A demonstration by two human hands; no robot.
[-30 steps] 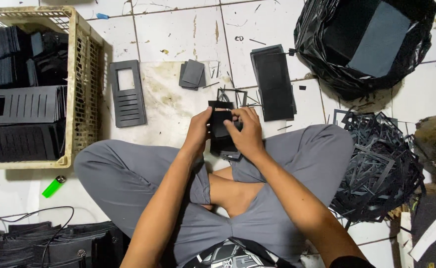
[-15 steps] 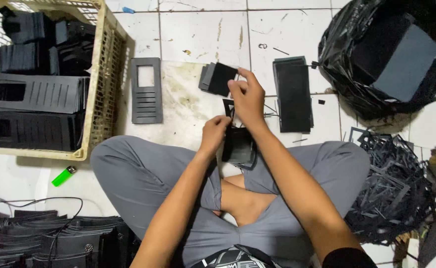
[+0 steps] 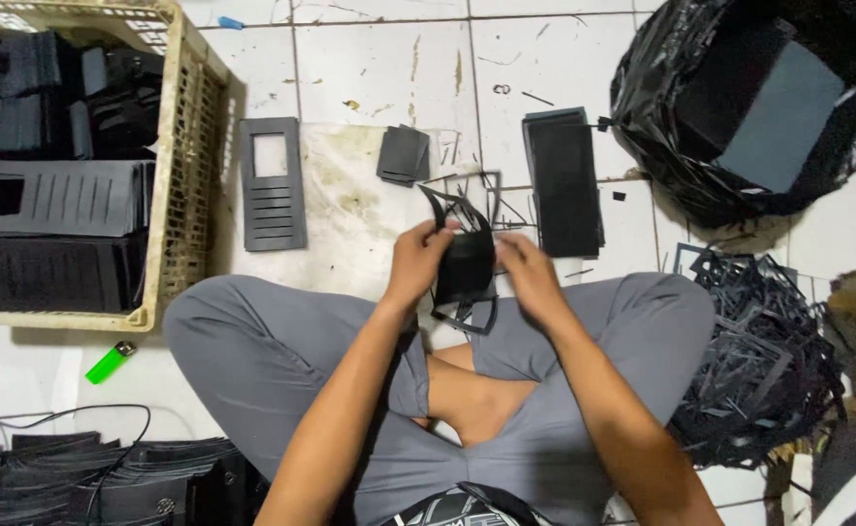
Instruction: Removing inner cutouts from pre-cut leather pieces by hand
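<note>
Both hands met over the lap: the left hand (image 3: 418,261) clamped its fingers shut on the near edge of a black plastic part (image 3: 465,265), and the right hand (image 3: 527,270) pinched the opposite edge, fingers curled closed on it. That part hung just above the crossed legs in grey trousers (image 3: 282,360), with thin black trim strips sticking up from its top and looping below it.

Around the person, biggest first: a woven plastic crate (image 3: 186,185) sat at the left, packed with rows of stacked black panels. At upper right, a black bin bag (image 3: 662,127) gaped open, dark sheets lying inside. Lower right held a tangled heap of black offcut frames (image 3: 769,360), just beside the right knee. At bottom left lay a low stack of flat black pieces (image 3: 87,477) with a thin cable trailing over it.

On the tiled floor ahead, a long black slab stack (image 3: 564,180) lay near the bag, a grey slotted panel (image 3: 272,185) with a square window lay just beside the crate, and a small pile of dark square cutouts (image 3: 403,154) rested between them. A green lighter (image 3: 109,362) sat below the crate's near corner.
</note>
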